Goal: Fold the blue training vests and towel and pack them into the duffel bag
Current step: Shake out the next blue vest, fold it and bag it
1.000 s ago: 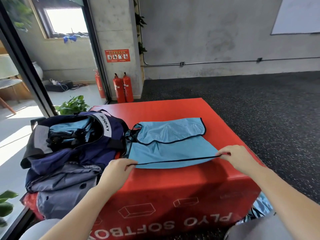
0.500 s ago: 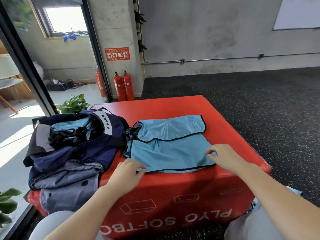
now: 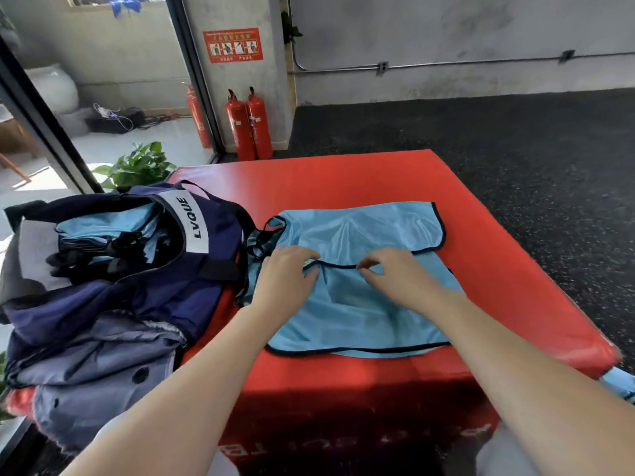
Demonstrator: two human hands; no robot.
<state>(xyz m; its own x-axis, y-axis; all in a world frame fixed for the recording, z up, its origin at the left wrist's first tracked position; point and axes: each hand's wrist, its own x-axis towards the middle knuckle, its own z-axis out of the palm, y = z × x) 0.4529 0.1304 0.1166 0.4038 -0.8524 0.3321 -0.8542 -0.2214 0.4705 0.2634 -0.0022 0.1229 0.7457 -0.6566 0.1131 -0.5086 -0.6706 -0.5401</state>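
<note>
Now, centre of frame: blue vest [image 3: 360, 304] flat on red plyo box [image 3: 343, 173], partly folded. Left hand [image 3: 285, 278] with curled fingers pinching black-trimmed edge of vest. Right hand [image 3: 395, 274] pinching same edge, just beside left. Left of frame: navy duffel bag [image 3: 144, 269] open, touching vest, folded blue vests [image 3: 103, 225] inside. Top centre: fire extinguishers [image 3: 249, 123] by wall.

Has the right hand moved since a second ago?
Yes. The right hand left the vest's near hem and moved away from the box's front edge, to the vest's middle.
</note>
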